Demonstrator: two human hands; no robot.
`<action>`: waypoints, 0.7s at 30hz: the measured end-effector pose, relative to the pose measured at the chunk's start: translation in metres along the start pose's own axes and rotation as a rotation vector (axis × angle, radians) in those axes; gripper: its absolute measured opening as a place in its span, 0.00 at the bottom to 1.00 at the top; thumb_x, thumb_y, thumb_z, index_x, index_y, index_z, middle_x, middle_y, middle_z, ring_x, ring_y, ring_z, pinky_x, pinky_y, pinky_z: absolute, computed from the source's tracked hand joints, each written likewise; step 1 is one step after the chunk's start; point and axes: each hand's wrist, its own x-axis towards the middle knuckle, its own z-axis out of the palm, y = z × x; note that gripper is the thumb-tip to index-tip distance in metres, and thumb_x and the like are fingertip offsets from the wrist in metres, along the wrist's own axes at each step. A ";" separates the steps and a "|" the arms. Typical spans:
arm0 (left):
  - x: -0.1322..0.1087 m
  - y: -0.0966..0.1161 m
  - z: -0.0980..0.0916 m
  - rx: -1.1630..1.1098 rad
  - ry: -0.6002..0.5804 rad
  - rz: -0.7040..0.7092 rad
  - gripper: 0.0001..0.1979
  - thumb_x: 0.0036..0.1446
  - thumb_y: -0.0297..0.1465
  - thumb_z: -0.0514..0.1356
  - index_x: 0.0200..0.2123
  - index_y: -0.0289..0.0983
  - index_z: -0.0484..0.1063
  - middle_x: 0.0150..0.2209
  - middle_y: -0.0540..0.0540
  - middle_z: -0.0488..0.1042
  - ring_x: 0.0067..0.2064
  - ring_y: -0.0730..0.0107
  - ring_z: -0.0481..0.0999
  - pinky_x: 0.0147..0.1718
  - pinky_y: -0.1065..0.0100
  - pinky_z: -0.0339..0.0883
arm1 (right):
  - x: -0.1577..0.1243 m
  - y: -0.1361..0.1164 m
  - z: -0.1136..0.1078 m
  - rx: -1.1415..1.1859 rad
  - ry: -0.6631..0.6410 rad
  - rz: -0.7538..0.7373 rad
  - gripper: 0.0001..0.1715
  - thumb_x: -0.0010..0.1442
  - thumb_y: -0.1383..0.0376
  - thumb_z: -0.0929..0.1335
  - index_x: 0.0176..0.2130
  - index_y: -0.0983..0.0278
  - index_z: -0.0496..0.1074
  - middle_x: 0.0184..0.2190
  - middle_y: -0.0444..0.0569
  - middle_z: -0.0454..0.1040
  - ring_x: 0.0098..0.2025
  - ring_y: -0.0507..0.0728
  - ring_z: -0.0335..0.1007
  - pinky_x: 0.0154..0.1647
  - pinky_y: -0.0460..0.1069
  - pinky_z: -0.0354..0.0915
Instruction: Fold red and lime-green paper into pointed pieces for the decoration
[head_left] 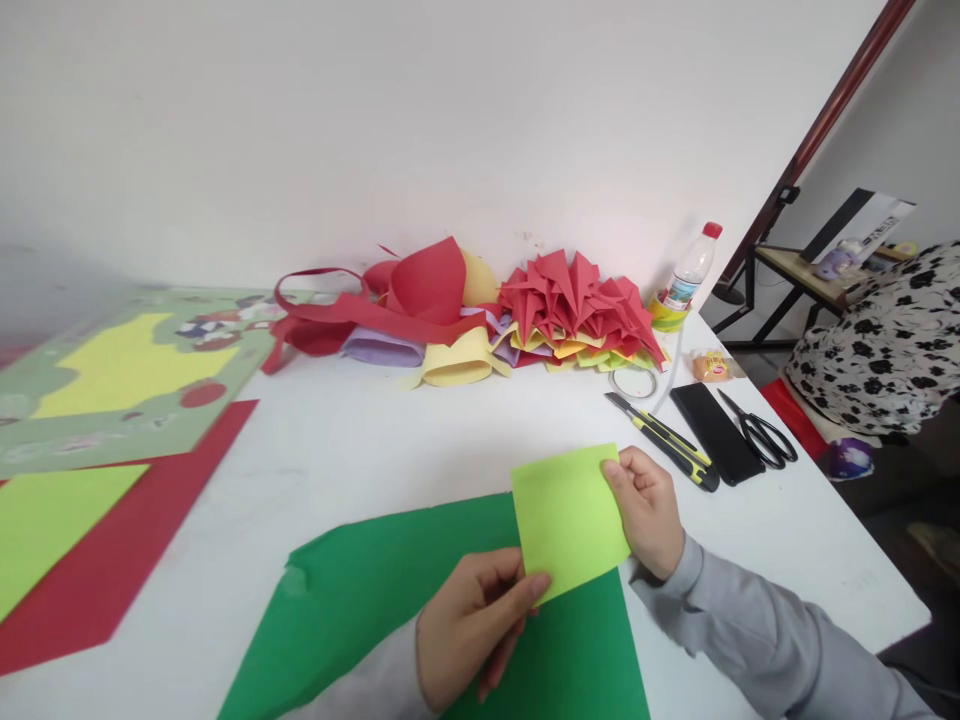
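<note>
A square of lime-green paper [570, 520] is held up between both hands over a large dark green sheet [390, 580]. My left hand [476, 620] pinches its lower left corner, thumb on the front. On the right edge, near the upper corner, my right hand [649, 510] grips it with the thumb in front and fingers curled behind. The paper looks flat, slightly tilted, with no fold visible. Part of the green sheet lies hidden under my left hand and sleeve.
Right of the paper lie a utility knife [667, 445], a black phone-like slab [716, 435] and scissors [761, 432]. Folded red paper pieces [574, 300], paper loops [457, 360] and a bottle [690, 270] line the wall. Red sheets [150, 540] lie left. A person's patterned clothing [885, 340] shows at right.
</note>
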 end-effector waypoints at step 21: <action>0.002 -0.003 0.004 -0.180 0.075 0.139 0.26 0.34 0.50 0.71 0.17 0.35 0.65 0.17 0.54 0.66 0.16 0.83 0.59 0.15 0.76 0.53 | 0.007 0.004 0.001 -0.013 -0.053 0.042 0.28 0.53 0.42 0.69 0.25 0.63 0.62 0.16 0.37 0.60 0.18 0.46 0.51 0.18 0.43 0.51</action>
